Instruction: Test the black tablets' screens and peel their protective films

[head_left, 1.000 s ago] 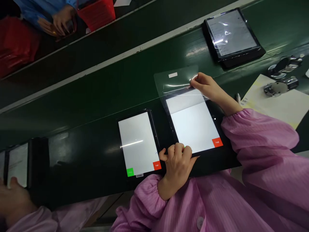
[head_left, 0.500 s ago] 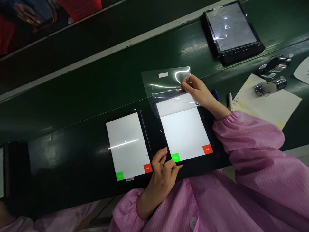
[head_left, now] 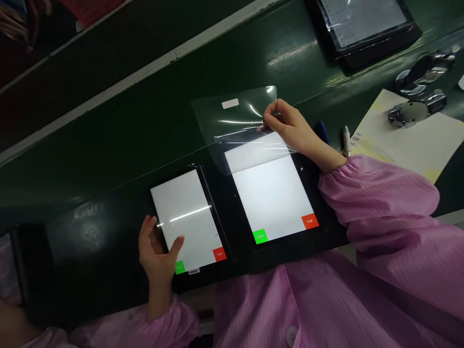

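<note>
My right hand (head_left: 286, 126) pinches a clear plastic film (head_left: 208, 113) with a white label on it. The film's lower part lies over the top of a lit tablet (head_left: 275, 193) with a white screen and green Pass and red Fail boxes. Beside it on the left is a second tablet (head_left: 186, 205) with the same boxes. At this one's lower left edge is my left hand (head_left: 157, 258), fingers apart, the thumb over the screen and the other fingers beyond the edge. Whether the hand touches the tablet I cannot tell.
At the top right, a tablet (head_left: 366, 19) sits on a black base. Chrome fittings (head_left: 413, 113) stand by a yellowish paper sheet (head_left: 395, 145), a white pen (head_left: 347, 140) and a blue pen (head_left: 322, 133). Another person's sleeve (head_left: 54, 338) shows at lower left.
My left hand has moved left from the right tablet's lower corner to the left tablet's edge, with its fingers spreading. My right hand still holds the film, which lies flatter and further left in view.
</note>
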The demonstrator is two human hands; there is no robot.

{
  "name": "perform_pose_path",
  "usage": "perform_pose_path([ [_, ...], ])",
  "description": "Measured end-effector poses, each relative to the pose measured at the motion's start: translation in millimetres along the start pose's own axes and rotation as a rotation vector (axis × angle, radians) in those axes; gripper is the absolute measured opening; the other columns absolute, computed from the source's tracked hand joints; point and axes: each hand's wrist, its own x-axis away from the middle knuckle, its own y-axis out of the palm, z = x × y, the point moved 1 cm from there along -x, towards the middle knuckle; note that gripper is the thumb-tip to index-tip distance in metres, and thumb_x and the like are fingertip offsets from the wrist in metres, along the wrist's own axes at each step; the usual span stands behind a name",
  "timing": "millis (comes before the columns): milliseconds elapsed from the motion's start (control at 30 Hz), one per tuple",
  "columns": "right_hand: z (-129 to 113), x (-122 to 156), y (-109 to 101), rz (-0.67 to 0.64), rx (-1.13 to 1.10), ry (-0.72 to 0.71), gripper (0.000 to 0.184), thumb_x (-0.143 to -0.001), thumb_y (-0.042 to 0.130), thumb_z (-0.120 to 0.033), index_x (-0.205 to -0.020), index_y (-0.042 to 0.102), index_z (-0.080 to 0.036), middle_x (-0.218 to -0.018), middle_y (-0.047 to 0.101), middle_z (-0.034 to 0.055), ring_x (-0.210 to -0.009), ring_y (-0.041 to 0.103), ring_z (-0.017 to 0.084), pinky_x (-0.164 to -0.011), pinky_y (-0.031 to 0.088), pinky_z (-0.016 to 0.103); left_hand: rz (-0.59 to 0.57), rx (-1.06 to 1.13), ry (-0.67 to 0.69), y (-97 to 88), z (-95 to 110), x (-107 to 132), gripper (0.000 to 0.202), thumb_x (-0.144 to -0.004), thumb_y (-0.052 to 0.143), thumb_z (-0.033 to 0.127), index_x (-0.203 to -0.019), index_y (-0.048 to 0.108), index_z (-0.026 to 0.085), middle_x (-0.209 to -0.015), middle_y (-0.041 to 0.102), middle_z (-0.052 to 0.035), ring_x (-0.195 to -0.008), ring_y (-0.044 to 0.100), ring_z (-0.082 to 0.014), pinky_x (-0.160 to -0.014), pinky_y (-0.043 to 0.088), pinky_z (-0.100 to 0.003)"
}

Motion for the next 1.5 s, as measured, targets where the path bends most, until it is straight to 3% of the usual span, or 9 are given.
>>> perform_pose_path([
  [167,4.8,1.3,-3.5,0.033,0.008,-0.036,0.019,-0.103,0.065,-0.038,-0.094,0.056,-0.023,-0.084,0.065,0.0,-0.091,0.072,0.024,-0.093,0.058,0.046,0.006,-0.048,0.087,20.9,22.7,-6.3,0.042,-0.094,0.073,0.038,-0.129,0.06,0.021,-0.154,0.048,-0.0198,-0.146,0.046,-0.0368,-0.115,0.048,-0.059],
  [533,8.6,-1.8,-1.7,0.094,-0.069,0.007,0.02,-0.1,0.073,-0.034,-0.092,0.059,-0.022,-0.079,0.063,0.0007,-0.086,0.07,0.024,-0.092,0.059,0.049,-0.118,-0.016,0.106,20.2,31.9,-18.7,0.047,-0.092,0.072,0.054,-0.125,0.059,0.023,-0.152,0.046,-0.0169,-0.141,0.052,-0.0342,-0.11,0.054,-0.052],
  [633,8.2,-2.8,-2.7,0.106,-0.077,0.033,0.022,-0.098,0.075,-0.037,-0.09,0.059,-0.023,-0.079,0.064,0.0009,-0.086,0.071,0.024,-0.091,0.059,0.049,-0.169,-0.042,0.031,9.5,41.5,-41.1,0.054,-0.09,0.07,0.063,-0.127,0.063,0.025,-0.144,0.052,-0.0143,-0.131,0.059,-0.0302,-0.107,0.056,-0.045],
  [733,8.4,-3.3,-4.6,0.084,-0.063,0.028,0.02,-0.098,0.073,-0.036,-0.091,0.059,-0.023,-0.08,0.064,0.0012,-0.086,0.071,0.024,-0.092,0.059,0.049,-0.188,-0.148,0.102,9.7,64.2,-80.2,0.046,-0.093,0.064,0.062,-0.122,0.069,0.026,-0.135,0.061,-0.0118,-0.129,0.06,-0.0297,-0.108,0.053,-0.047],
  [867,10.6,-3.5,-7.7,0.061,-0.033,-0.017,0.02,-0.099,0.071,-0.037,-0.092,0.058,-0.023,-0.081,0.065,0.0013,-0.085,0.071,0.024,-0.091,0.059,0.048,-0.377,-0.249,0.255,41.6,101.7,-130.8,0.048,-0.097,0.06,0.056,-0.133,0.065,0.024,-0.138,0.062,-0.0106,-0.135,0.053,-0.035,-0.119,0.036,-0.065],
  [967,12.1,-2.8,-8.8,0.08,-0.024,-0.046,0.025,-0.097,0.071,-0.043,-0.093,0.057,-0.023,-0.081,0.066,0.0024,-0.084,0.072,0.025,-0.088,0.059,0.047,-0.506,-0.327,0.197,65.4,120.1,-149.8,0.053,-0.095,0.065,0.053,-0.139,0.062,0.023,-0.133,0.064,-0.0108,-0.129,0.055,-0.0364,-0.112,0.043,-0.063],
  [1267,11.7,0.1,-9.9,0.082,0.041,-0.045,0.039,-0.094,0.068,-0.06,-0.095,0.055,-0.023,-0.081,0.068,0.0026,-0.083,0.072,0.024,-0.081,0.058,0.041,-0.411,-0.246,0.144,71.2,121.6,-147.0,0.037,-0.088,0.076,0.047,-0.119,0.076,0.027,-0.117,0.07,-0.0065,-0.111,0.063,-0.029,-0.097,0.053,-0.044],
  [1400,11.8,0.3,-9.8,0.082,0.068,-0.048,0.036,-0.096,0.066,-0.057,-0.096,0.055,-0.023,-0.082,0.067,0.0032,-0.084,0.071,0.025,-0.08,0.057,0.04,-0.342,-0.128,0.247,74.0,113.0,-147.2,0.03,-0.088,0.076,0.04,-0.114,0.078,0.025,-0.117,0.072,-0.006,-0.108,0.068,-0.0255,-0.097,0.055,-0.042],
  [1500,11.6,-0.1,-9.7,0.087,0.098,-0.051,0.032,-0.097,0.065,-0.054,-0.096,0.055,-0.023,-0.084,0.068,0.0034,-0.084,0.071,0.024,-0.079,0.057,0.04,-0.287,-0.102,0.379,70.9,105.6,-149.1,0.014,-0.091,0.072,0.03,-0.101,0.08,0.025,-0.112,0.075,-0.0044,-0.11,0.07,-0.0256,-0.106,0.052,-0.048],
])
